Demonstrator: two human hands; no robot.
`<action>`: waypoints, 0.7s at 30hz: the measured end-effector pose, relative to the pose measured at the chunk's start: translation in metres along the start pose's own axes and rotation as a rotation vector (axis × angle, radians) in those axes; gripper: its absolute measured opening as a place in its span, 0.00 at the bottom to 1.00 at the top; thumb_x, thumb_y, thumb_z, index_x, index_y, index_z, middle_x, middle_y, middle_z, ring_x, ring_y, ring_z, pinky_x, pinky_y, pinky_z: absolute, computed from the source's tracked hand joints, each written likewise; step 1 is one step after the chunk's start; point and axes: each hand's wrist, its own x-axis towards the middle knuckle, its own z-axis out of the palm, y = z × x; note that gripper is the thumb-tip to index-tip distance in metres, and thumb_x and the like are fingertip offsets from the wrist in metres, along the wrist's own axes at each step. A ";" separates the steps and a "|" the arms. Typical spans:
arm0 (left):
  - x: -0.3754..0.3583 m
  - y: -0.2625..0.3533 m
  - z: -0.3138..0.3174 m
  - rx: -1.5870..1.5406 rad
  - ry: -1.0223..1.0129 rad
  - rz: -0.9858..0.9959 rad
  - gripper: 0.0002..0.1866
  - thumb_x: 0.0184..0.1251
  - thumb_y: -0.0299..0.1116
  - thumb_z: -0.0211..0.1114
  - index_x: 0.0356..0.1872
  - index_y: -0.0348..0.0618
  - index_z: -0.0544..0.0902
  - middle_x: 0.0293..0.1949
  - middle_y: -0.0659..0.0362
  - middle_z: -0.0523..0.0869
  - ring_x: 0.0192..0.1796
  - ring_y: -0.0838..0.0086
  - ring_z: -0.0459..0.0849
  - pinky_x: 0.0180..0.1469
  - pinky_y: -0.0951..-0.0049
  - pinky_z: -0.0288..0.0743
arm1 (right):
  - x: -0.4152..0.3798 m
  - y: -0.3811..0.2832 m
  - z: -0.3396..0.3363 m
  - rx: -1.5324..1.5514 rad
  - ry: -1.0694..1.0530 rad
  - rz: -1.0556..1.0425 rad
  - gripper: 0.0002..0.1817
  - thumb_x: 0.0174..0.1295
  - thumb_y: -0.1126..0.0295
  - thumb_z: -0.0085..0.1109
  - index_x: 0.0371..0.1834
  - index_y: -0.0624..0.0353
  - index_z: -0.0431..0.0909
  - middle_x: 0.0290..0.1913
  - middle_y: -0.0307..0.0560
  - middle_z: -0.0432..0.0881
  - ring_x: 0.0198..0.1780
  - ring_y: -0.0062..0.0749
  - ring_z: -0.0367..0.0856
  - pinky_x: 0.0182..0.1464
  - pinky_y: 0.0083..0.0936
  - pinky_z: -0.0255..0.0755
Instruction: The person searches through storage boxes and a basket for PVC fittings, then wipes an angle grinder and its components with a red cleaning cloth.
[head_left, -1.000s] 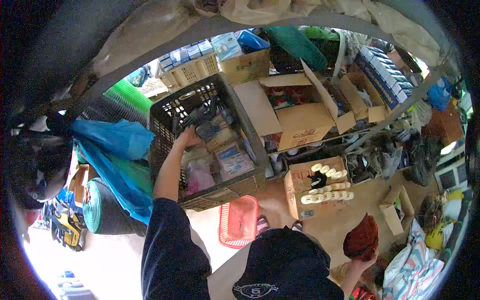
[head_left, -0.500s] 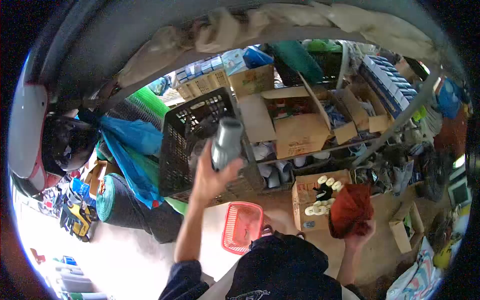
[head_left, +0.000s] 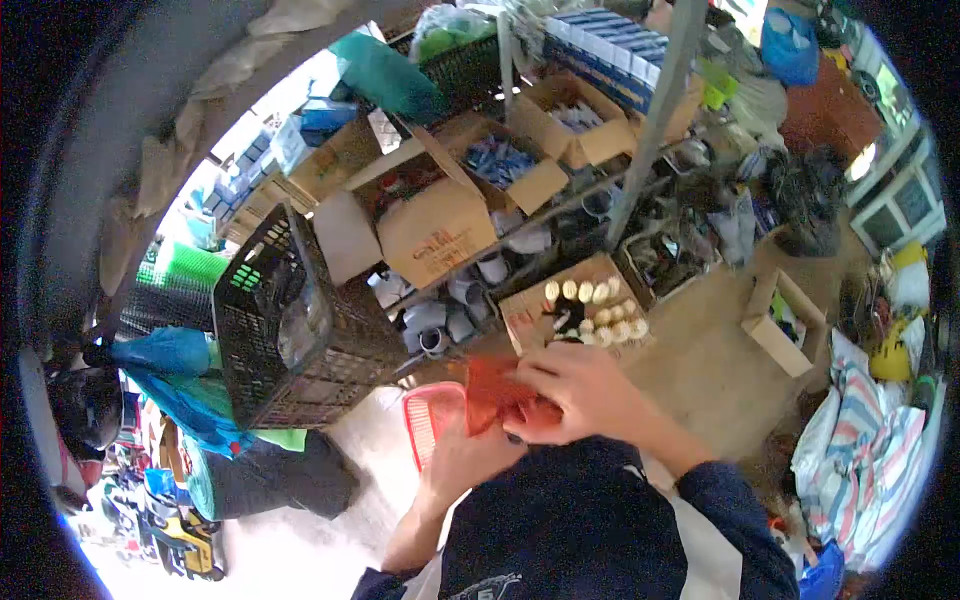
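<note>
A red cloth [head_left: 490, 385] is bunched up between my two hands, just in front of my chest. My right hand [head_left: 570, 395] pinches the cloth from the right side. Lower and to the left, my left hand [head_left: 470, 455] has its fingers around the cloth's lower part. A small dark bit shows between the hands, too small to make out. The grey fitting is not visible in either hand. Behind the cloth stands a pink plastic basket [head_left: 420, 425] on the floor.
A cardboard box [head_left: 520, 310] with several cream-coloured pieces lies beyond my hands. A black crate [head_left: 320, 350] stands to the left. Open cartons [head_left: 440, 235] line the shelf, with grey pipe fittings [head_left: 460, 325] below. A striped sack [head_left: 860, 450] lies at the right.
The view has turned to the right. Both hands have come together at the red cloth, which my right hand held alone before. The grey fitting has gone from my left hand's grasp.
</note>
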 end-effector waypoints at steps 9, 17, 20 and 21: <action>0.033 -0.025 0.009 0.627 -0.182 0.568 0.08 0.52 0.39 0.66 0.29 0.48 0.79 0.32 0.62 0.78 0.39 0.70 0.80 0.38 0.68 0.74 | -0.029 0.028 -0.006 0.907 -0.627 0.721 0.23 0.61 0.53 0.69 0.49 0.58 0.78 0.40 0.43 0.86 0.40 0.31 0.85 0.41 0.33 0.79; 0.044 -0.020 0.035 0.682 -0.234 0.598 0.15 0.49 0.41 0.70 0.37 0.49 0.83 0.31 0.63 0.81 0.35 0.66 0.82 0.39 0.65 0.78 | -0.061 0.057 0.017 0.986 -0.818 0.768 0.20 0.56 0.62 0.72 0.47 0.59 0.77 0.41 0.46 0.85 0.41 0.35 0.85 0.41 0.32 0.80; 0.054 0.001 0.050 0.701 -0.811 -0.015 0.17 0.56 0.44 0.72 0.42 0.46 0.84 0.36 0.59 0.86 0.37 0.60 0.86 0.43 0.62 0.82 | -0.054 0.057 0.011 0.042 -0.760 0.377 0.16 0.58 0.64 0.66 0.47 0.58 0.78 0.37 0.46 0.82 0.41 0.38 0.83 0.40 0.35 0.78; 0.053 -0.003 0.058 0.506 -0.716 -0.074 0.25 0.61 0.51 0.70 0.49 0.41 0.83 0.43 0.53 0.88 0.44 0.59 0.88 0.49 0.61 0.83 | -0.073 0.065 0.041 -0.205 -0.505 0.182 0.16 0.59 0.64 0.63 0.48 0.57 0.78 0.36 0.46 0.81 0.41 0.38 0.82 0.40 0.35 0.77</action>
